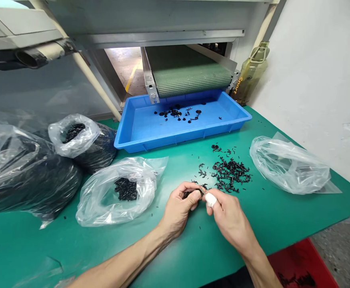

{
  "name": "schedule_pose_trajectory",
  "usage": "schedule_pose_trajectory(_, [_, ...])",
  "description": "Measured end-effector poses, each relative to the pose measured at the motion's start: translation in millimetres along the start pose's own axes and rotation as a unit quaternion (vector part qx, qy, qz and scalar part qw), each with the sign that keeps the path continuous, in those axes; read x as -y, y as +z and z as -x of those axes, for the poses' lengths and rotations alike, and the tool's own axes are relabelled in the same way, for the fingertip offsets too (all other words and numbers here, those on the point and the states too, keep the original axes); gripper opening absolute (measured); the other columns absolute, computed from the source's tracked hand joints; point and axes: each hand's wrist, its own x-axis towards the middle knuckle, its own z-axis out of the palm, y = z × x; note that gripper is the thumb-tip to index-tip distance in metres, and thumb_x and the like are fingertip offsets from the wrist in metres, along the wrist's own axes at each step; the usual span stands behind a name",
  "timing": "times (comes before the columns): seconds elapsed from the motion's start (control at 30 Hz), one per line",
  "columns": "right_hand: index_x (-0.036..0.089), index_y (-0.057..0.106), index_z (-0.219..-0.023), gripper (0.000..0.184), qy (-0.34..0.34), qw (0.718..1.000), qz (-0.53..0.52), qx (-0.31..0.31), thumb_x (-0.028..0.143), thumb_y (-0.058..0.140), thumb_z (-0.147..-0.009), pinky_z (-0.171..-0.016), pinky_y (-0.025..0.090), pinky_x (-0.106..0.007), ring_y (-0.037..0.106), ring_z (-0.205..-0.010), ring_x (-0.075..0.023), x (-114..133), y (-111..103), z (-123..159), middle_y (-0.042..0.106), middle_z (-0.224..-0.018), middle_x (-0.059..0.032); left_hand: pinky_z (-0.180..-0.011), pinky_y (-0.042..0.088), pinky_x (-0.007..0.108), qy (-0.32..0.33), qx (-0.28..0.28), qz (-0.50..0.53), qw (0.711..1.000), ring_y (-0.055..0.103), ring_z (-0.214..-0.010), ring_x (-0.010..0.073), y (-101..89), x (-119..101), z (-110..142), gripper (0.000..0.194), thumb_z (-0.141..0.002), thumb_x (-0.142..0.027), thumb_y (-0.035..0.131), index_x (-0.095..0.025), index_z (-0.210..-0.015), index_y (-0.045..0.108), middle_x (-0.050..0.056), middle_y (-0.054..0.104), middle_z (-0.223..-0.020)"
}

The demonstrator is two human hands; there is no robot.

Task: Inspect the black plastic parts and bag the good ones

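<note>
Your left grip (pixel 179 206) is closed on small black plastic parts (pixel 187 195); your right grip (pixel 227 222), one finger (pixel 211 199) taped white, is closed just beside them, with a loose pile (pixel 230 174) just ahead.

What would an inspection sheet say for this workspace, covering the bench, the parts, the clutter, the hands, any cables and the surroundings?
Surface: green workbench top, with small black bits scattered on it.
Job's things: loose pile of small black plastic parts on the bench; more black parts in a blue plastic tray.
Clutter: clear plastic bag at right; clear bag of black parts at left.
Grippers: left hand pinches black parts; right hand, one finger wrapped white, works at them.
Cables: nothing seen.
Surroundings: green conveyor belt above the tray; white wall; red crate beside the bench.
</note>
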Motion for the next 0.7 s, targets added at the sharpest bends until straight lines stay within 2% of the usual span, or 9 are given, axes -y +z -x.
schedule_pose_trajectory(0.07, [0.021,0.051,-0.067,0.023,0.014,1.0,-0.008,-0.003,0.009,0.037,-0.08,-0.049,0.029,-0.022,0.047,-0.05,-0.0106,-4.8,-8.5,-6.4,0.054,-0.056,0.004,-0.044,0.026,0.018,0.008,-0.01,-0.006,1.0,0.038,-0.049,0.0032,0.9,-0.5,-0.3,0.023,-0.078,-0.034,0.072,-0.016,-0.09,0.063,0.002,0.065,-0.08])
schedule_pose_trajectory(0.13, [0.021,0.055,-0.075,0.022,0.024,0.998,0.026,-0.043,0.011,0.036,-0.082,-0.05,0.027,-0.023,0.047,-0.051,-0.0115,-9.8,-13.8,-10.8,0.056,-0.059,0.0031,-0.04,0.021,0.017,0.013,-0.028,-0.002,1.0,0.035,-0.047,0.0028,2.4,-1.6,-0.4,0.024,-0.08,-0.037,0.069,-0.018,-0.092,0.06,0.002,0.064,-0.081])
schedule_pose_trajectory(0.23, [0.021,0.059,-0.089,0.023,0.013,0.994,0.08,-0.079,0.011,0.038,-0.084,-0.055,0.032,-0.024,0.054,-0.063,-0.0137,-15.0,-16.3,-11.9,0.062,-0.074,-0.0002,-0.039,0.019,0.015,0.016,-0.047,0.011,0.999,0.034,-0.048,0.003,5.3,-4.0,0.1,0.025,-0.08,-0.037,0.069,-0.019,-0.093,0.057,0.001,0.061,-0.081])
schedule_pose_trajectory(0.37, [0.022,0.062,-0.096,0.026,-0.039,0.993,0.102,-0.044,0.009,0.042,-0.085,-0.066,0.037,-0.025,0.058,-0.078,-0.015,-11.3,-8.2,-5.6,0.062,-0.091,-0.0017,-0.04,0.019,0.015,0.024,-0.053,0.038,0.998,0.032,-0.048,0.0019,7.6,-6.4,0.9,0.021,-0.081,-0.033,0.069,-0.018,-0.088,0.055,-0.002,0.055,-0.077])
schedule_pose_trajectory(0.47, [0.023,0.061,-0.095,0.024,-0.053,0.986,0.157,-0.022,0.01,0.042,-0.087,-0.06,0.034,-0.025,0.057,-0.071,-0.0146,-4.8,5.7,-0.6,0.058,-0.088,-0.0012,-0.04,0.017,0.015,0.031,-0.058,0.05,0.997,0.03,-0.047,0.0021,7.3,-6.1,1.7,0.021,-0.083,-0.035,0.066,-0.019,-0.092,0.056,-0.004,0.05,-0.073])
schedule_pose_trajectory(0.57, [0.023,0.057,-0.087,0.023,-0.065,0.974,0.213,-0.033,0.01,0.038,-0.09,-0.054,0.03,-0.027,0.054,-0.061,-0.0137,-4.1,17.1,1.0,0.054,-0.085,-0.0012,-0.039,0.016,0.016,0.024,-0.062,0.053,0.996,0.029,-0.047,0.0028,6.0,-4.9,2.4,0.027,-0.083,-0.039,0.066,-0.018,-0.098,0.059,-0.004,0.046,-0.071])
schedule_pose_trajectory(0.7, [0.024,0.054,-0.087,0.025,-0.081,0.984,0.152,-0.049,0.009,0.033,-0.091,-0.055,0.034,-0.027,0.054,-0.061,-0.0133,-10.6,15.4,-0.3,0.052,-0.086,-0.0006,-0.04,0.014,0.016,0.01,-0.051,0.045,0.998,0.026,-0.048,0.0027,4.0,-4.5,2.3,0.027,-0.085,-0.041,0.063,-0.015,-0.091,0.058,-0.003,0.048,-0.07])
